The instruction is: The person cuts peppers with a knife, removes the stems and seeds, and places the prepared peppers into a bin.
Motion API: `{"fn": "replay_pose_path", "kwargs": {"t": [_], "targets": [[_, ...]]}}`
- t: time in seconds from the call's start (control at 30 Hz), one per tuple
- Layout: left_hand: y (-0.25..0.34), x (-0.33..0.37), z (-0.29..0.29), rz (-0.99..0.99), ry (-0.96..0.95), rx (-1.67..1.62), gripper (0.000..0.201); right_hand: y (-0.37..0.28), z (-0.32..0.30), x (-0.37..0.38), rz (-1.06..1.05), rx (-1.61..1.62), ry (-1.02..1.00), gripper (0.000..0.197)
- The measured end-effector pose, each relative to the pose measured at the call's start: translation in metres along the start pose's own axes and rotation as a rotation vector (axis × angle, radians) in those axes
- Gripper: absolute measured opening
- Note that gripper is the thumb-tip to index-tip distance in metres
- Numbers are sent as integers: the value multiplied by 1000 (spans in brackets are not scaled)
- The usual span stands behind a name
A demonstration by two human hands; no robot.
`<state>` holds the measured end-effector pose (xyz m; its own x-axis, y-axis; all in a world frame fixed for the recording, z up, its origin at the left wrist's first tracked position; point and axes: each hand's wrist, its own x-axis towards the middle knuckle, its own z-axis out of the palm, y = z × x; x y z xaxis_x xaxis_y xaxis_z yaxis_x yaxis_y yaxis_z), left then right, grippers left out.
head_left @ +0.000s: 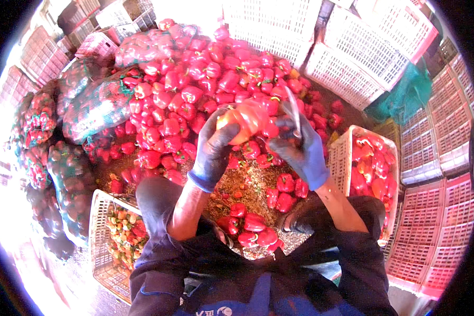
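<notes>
In my left hand [209, 150], gloved in dark blue, is an orange-red bell pepper [246, 120], with the thumb pressed on its near side. Just right of it, my gloved right hand [304, 154] grips a knife [294, 109] whose pale blade points up and away from me; its handle is hidden in the fingers. The blade and the pepper look apart. Beyond both hands spreads a large heap of red bell peppers [189, 95]. Several more red peppers [254, 222] lie on the ground between my feet.
At my left knee stands a crate [96, 231] of green and orange trimmings. A crate [347, 163] of red peppers is at my right. Full mesh sacks [97, 113] lie at the left. Stacked crates [347, 68] rise behind and right, with a green net [403, 100] hanging beside them.
</notes>
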<state>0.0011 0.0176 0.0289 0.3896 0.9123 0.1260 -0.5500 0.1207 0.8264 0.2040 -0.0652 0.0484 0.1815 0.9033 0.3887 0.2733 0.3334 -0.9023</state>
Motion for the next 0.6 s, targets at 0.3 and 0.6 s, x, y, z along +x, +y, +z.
{"fn": "replay_pose_path", "kwargs": {"t": [0.3, 0.6], "targets": [[-3, -15, 6, -198, -211, 339, 93, -10, -8, 11, -175, -380, -253, 71], [-1, -15, 14, 6, -325, 578, 83, -6, -18, 3, -57, -207, -242, 63]]}}
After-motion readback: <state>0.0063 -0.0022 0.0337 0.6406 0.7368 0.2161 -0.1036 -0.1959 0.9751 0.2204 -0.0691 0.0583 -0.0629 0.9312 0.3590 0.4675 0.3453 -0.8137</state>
